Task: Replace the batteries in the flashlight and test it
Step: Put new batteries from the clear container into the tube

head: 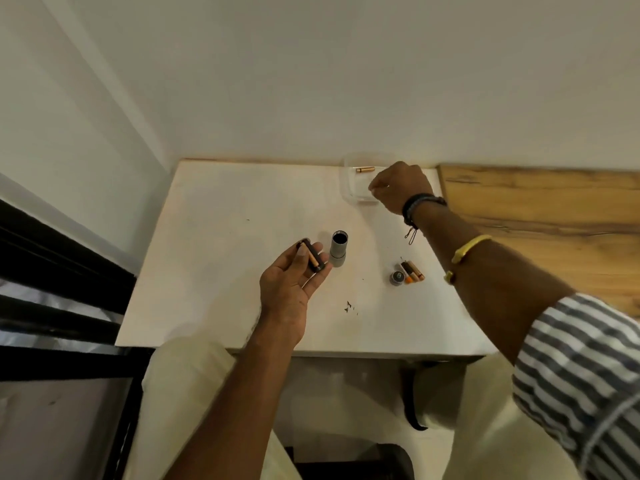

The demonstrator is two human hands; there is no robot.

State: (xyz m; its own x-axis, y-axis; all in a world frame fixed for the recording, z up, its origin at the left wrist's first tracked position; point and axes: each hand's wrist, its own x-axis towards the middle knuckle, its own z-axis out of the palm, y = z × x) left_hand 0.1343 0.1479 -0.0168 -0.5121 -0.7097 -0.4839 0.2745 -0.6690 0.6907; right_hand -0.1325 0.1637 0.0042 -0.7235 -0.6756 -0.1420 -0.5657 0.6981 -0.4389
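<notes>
My left hand (294,282) lies palm up over the white table (214,258), its thumb pressing a black battery holder (313,259) with a gold battery in it against the fingers. Just right of it the grey flashlight body (338,249) stands upright, its open end up. My right hand (398,188) reaches into a clear plastic container (349,188) at the table's back edge, fingers curled; what they hold is hidden. One gold battery (365,170) lies in that container. Three loose batteries (412,271) and the flashlight's end cap (397,278) lie at the right.
A wall runs right behind the table. A wooden surface (554,209) adjoins the table on the right. A dark window frame (52,271) stands at the left. Small dark specks (349,306) mark the tabletop near the front.
</notes>
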